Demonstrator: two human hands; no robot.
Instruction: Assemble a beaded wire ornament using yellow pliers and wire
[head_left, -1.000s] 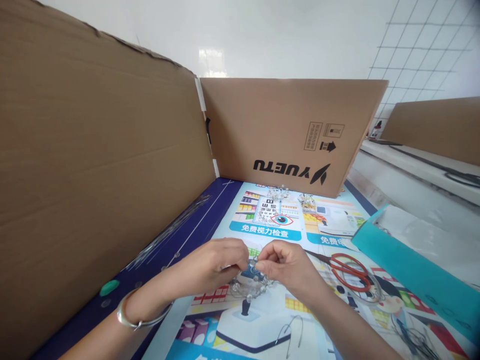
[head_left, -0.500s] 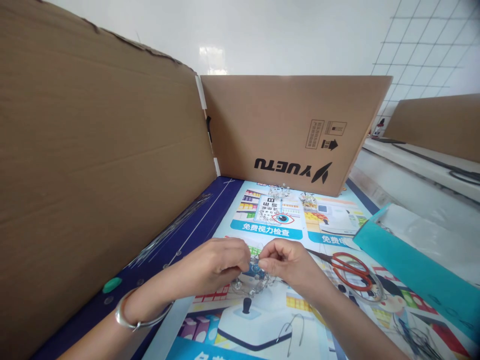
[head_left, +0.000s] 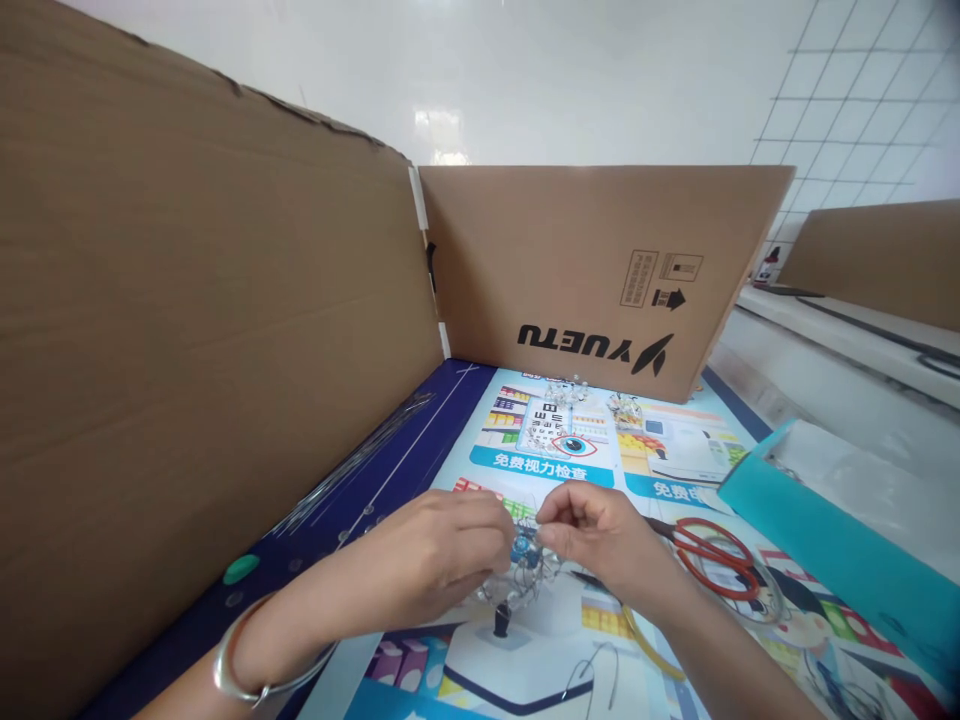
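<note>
A piece of clear beads and thin silvery wire with a blue centre [head_left: 523, 548] is between my hands, over the printed table cover. My left hand [head_left: 457, 548], a silver bangle on its wrist, has its fingers closed at the piece's left side; its fingertips are mostly hidden. At the upper right edge, thumb and forefinger of my right hand [head_left: 592, 530] pinch together, apparently on a fine wire of the beaded piece. Dark tips and a yellow handle [head_left: 654, 648] of a tool show beside and under my right forearm.
Red-handled scissors [head_left: 716, 558] lie right of my hand, over a wire coil [head_left: 776, 600]. Beyond is a teal box [head_left: 840, 560]. Bent wires [head_left: 596, 668] lie in front, straight wires [head_left: 341, 480] at left. Clear bead clusters [head_left: 568, 390] sit near the cardboard walls [head_left: 600, 230].
The view has shifted slightly, so the whole scene sits lower and further right. Both hands stay at the beaded piece, whose blue centre shows more. More of the yellow handle is visible.
</note>
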